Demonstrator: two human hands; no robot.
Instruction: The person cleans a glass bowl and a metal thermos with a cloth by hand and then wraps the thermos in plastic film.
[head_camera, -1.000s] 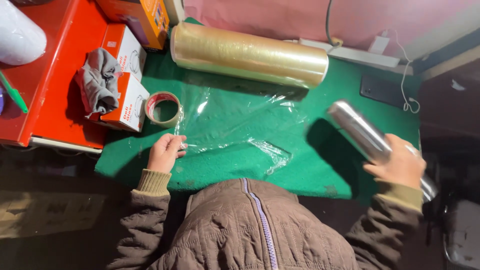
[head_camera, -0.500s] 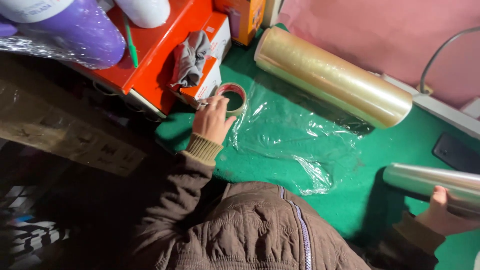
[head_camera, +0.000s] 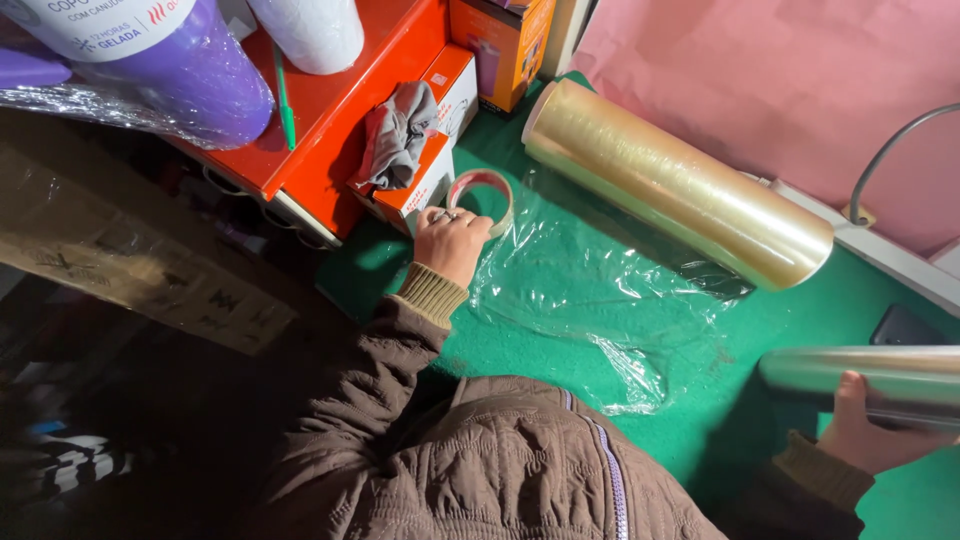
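- R hand (head_camera: 868, 432) low right, fingers wrapped round steel cylinder (head_camera: 870, 380), held sideways.
- L hand (head_camera: 452, 240) fingers curled onto tape roll (head_camera: 482, 195) rim, flat on green mat (head_camera: 520, 340).
- Clear film sheet (head_camera: 600, 300) betw. hands; big wrap roll (head_camera: 675, 180) beyond.

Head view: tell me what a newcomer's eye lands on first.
The big roll of clear wrap lying across the green tabletop, with a crinkled sheet of film spread in front of it. At the sheet's far left corner the left hand touches a ring of tape, while the right hand holds a shiny steel cylinder at the right edge.
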